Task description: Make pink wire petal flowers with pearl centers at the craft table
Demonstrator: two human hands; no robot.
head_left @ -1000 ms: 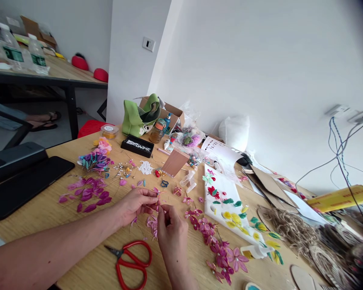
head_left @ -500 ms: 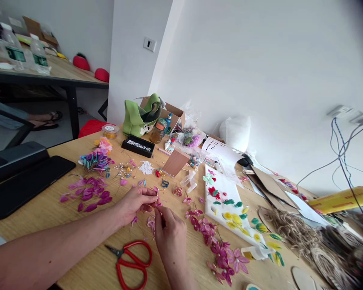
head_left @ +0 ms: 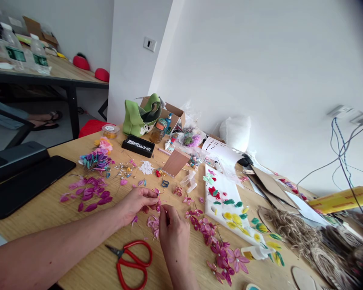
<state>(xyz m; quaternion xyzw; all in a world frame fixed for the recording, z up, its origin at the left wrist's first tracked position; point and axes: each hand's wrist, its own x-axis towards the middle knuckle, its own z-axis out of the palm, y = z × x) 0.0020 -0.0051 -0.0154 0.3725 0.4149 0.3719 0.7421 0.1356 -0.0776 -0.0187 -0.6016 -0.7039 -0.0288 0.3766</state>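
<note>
My left hand (head_left: 141,202) pinches a small pink petal flower (head_left: 158,197) between thumb and forefinger above the wooden table. Just to its right, my right hand (head_left: 173,225) is closed with thumb and forefinger pressed together at the flower's lower end; what exactly sits in that pinch is too small to make out. Below the hands lies a bunch of pale pink petals (head_left: 153,225) with thin wires. Red-handled scissors (head_left: 133,262) rest nearer me, blades pointing left. A spread of magenta petals (head_left: 90,193) lies left of my left hand.
Finished-looking magenta flowers (head_left: 220,253) lie to the right, beside a white foam board (head_left: 211,205) with coloured flowers. A glue bottle (head_left: 257,253) lies near its lower end. Behind stand a black tray (head_left: 138,146), a green bag (head_left: 133,119) and a brown block (head_left: 175,162).
My right hand has shifted slightly right, away from my left hand, uncovering more of the pale pink petals beneath. The left hand has stayed nearly in place.
</note>
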